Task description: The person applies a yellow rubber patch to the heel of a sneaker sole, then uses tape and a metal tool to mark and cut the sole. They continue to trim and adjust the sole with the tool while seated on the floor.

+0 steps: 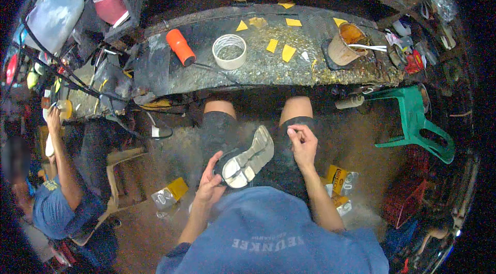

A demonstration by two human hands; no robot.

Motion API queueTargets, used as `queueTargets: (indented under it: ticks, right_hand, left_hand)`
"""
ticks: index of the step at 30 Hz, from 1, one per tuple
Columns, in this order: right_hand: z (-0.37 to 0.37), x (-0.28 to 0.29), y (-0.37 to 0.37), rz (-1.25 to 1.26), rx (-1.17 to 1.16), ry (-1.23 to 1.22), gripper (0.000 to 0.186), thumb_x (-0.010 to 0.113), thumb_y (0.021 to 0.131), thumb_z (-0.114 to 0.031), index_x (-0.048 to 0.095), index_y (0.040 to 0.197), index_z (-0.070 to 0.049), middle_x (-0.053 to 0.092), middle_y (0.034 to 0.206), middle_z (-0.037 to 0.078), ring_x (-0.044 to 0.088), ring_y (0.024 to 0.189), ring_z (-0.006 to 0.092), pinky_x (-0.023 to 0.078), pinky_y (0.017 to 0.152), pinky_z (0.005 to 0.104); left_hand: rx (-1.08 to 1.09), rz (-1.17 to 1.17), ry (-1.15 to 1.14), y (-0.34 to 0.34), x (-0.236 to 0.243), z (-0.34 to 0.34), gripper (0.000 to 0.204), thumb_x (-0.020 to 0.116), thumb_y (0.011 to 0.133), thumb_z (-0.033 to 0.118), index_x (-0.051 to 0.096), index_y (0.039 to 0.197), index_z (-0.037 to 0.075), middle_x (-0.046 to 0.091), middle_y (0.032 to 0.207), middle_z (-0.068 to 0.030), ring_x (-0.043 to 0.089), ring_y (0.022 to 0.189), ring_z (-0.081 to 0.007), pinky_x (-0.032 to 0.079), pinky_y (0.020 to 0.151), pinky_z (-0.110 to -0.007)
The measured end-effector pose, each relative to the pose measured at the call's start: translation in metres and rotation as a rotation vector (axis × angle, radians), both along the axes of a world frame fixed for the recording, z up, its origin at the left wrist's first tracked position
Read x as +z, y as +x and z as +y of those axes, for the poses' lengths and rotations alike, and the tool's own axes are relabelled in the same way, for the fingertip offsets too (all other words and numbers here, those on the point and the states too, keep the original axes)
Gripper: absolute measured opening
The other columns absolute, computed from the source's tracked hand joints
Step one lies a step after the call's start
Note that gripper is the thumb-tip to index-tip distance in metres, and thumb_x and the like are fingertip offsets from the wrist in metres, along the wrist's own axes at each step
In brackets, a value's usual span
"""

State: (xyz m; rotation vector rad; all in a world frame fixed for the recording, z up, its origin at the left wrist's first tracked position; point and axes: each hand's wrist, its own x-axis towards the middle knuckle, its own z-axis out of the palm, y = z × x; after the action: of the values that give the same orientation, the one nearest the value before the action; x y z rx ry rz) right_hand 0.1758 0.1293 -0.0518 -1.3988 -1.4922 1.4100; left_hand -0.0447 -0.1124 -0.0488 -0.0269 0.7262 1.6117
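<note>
A dark, stained bench [181, 82] stretches in front of a seated person. Off its right end is a green plastic stool [413, 124]. Before the bench's near edge, over the person's lap, is a pale-bottomed shoe [253, 157]; the left hand [209, 181] has its grip closed on the shoe's dark side. The right hand [304, 147], beside the shoe and nearer the bench's right end, has fingertips pinched together; whether they hold anything small, I cannot tell. The shoe could slip if the left grip, seemingly its only hold, loosened. On the bench, toward its right end, a brown-stained bucket [342, 50] contains amber residue and a white-handled tool [369, 47]; a knock to that jutting handle could tip it. Left of the bench's middle, a white round tub [229, 62] shows no clear contents. Small yellow pieces [289, 53] dot the bench.
</note>
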Motion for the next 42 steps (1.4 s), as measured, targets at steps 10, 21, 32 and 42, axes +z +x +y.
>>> queueTargets:
  ticks: [10, 21, 32, 42]
  right_hand:
    - [0.057, 0.1, -0.135, -0.045, 0.334, 0.699, 0.045, 0.078, 0.092, -0.016, 0.069, 0.135, -0.013, 0.062, 0.131, 0.017, 0.062, 0.118, 0.036, 0.054, 0.097, 0.0424]
    - [0.101, 0.104, -0.142, 0.414, 0.502, 0.413, 0.018, 0.071, 0.097, -0.012, 0.07, 0.113, -0.006, 0.06, 0.144, 0.014, 0.055, 0.135, 0.0289, 0.04, 0.118, 0.0427]
    - [0.04, 0.076, -0.023, 0.766, 0.485, 0.197, 0.035, 0.063, 0.089, -0.039, 0.065, 0.097, -0.006, 0.064, 0.137, 0.027, 0.052, 0.137, 0.0382, 0.037, 0.118, 0.0518]
    - [0.02, 0.085, -0.011, 0.489, 0.465, 0.37, 0.04, 0.079, 0.088, -0.043, 0.073, 0.097, -0.004, 0.054, 0.152, 0.029, 0.045, 0.146, 0.0452, 0.034, 0.12, 0.0602]
  left_hand:
    - [-0.665, 0.997, -0.215, -0.042, 0.088, 0.003, 0.068, 0.081, 0.095, 0.028, 0.053, 0.154, 0.01, 0.057, 0.143, -0.01, 0.055, 0.134, -0.0265, 0.045, 0.112, -0.037]
    - [-0.311, 1.622, -0.169, -0.055, 0.122, 0.058, 0.049, 0.065, 0.103, 0.025, 0.059, 0.146, 0.003, 0.064, 0.137, -0.0176, 0.06, 0.129, -0.0342, 0.045, 0.111, -0.042]
    - [-0.199, 0.567, 0.163, 0.008, 0.136, 0.161, 0.079, 0.073, 0.101, 0.022, 0.032, 0.164, 0.002, 0.052, 0.154, -0.0205, 0.056, 0.137, -0.0282, 0.044, 0.117, -0.044]
    - [0.146, 1.372, 0.155, 0.042, 0.129, 0.165, 0.098, 0.096, 0.069, 0.008, 0.047, 0.153, -0.001, 0.065, 0.139, -0.0213, 0.062, 0.133, -0.0331, 0.051, 0.112, -0.043]
